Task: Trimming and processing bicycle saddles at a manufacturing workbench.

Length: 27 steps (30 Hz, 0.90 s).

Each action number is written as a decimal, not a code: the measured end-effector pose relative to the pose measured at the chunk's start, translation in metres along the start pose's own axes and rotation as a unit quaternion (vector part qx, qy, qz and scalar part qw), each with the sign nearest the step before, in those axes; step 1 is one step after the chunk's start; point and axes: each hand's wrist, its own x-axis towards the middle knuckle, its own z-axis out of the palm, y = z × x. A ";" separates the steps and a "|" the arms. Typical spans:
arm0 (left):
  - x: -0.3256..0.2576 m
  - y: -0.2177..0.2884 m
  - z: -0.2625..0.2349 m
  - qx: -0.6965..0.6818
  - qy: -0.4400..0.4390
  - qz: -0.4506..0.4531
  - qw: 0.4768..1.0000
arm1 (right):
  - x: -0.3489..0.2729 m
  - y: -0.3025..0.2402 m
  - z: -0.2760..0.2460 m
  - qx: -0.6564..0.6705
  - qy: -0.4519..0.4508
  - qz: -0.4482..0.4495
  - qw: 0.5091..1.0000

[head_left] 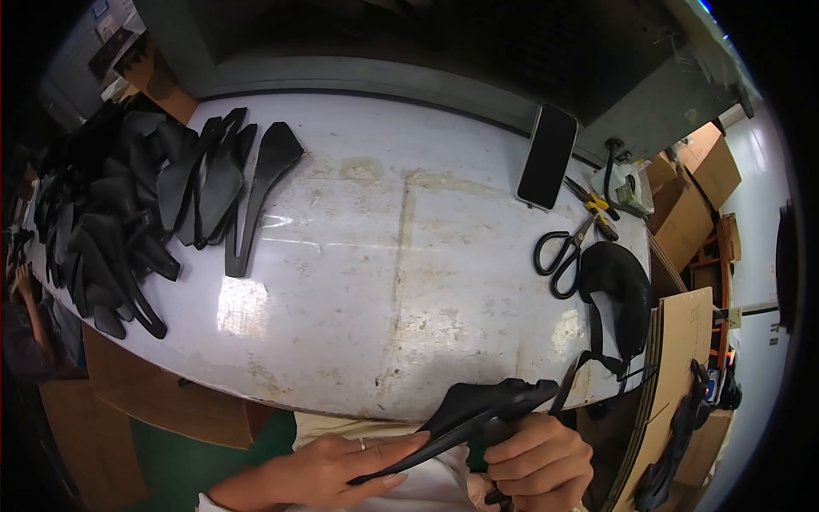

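At the table's near edge I hold a long, moulded black plastic part (486,403), tilted with its broad end up to the right. My left hand (345,461), a ring on one finger, is closed on its narrow lower end. My right hand (542,461) makes a fist beside the broad end. From that fist a thin, dark, blade-like tool (563,388) sticks up, and a black end shows below it; the grip itself is hidden by the fingers. Similar black plastic parts (111,205) lie heaped on the left, one single part (264,188) at the pile's right side.
On the white table (341,324) at right are a phone (548,158), black-handled scissors (559,260), yellow-handled pliers (601,213) and a curved black padded item (627,290) with straps. Cardboard (682,358) stands to the right. Another person's arm (30,303) shows far left.
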 end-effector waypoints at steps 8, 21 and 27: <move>0.004 -0.010 0.014 -0.256 -0.118 -0.039 0.959 | 0.026 -0.027 0.004 -0.229 -0.287 0.115 0.923; 0.033 -0.013 0.045 -0.194 -0.021 0.022 0.981 | -0.009 0.007 0.047 -0.066 -0.146 0.080 0.984; 0.035 -0.007 0.049 -0.175 0.016 0.041 0.984 | -0.004 0.002 0.074 -0.026 0.195 0.148 0.969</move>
